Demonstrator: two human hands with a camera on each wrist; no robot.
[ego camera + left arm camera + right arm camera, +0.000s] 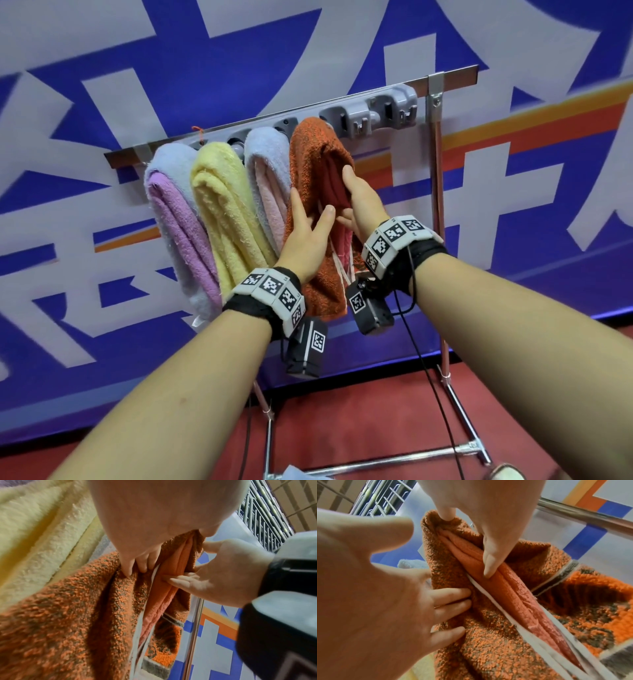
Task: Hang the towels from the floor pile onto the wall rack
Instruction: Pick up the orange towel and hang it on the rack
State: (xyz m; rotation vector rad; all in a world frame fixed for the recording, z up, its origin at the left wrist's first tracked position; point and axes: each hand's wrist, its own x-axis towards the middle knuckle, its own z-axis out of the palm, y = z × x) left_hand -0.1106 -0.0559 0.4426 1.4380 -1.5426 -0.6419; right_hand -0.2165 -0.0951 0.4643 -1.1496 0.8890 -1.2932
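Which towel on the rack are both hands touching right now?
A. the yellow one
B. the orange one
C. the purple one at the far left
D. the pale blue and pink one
B: the left hand and the right hand both rest on the orange towel, which hangs rightmost of the four on the rack.

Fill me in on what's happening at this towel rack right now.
A person is arranging an orange towel that already hangs on the wall rack, fourth in a row after a purple towel, a yellow towel and a pale blue-and-pink towel. The left hand lies against its left fold with straight fingers. The right hand presses fingers into the red inner folds. Two clips at the rack's right end hold nothing.
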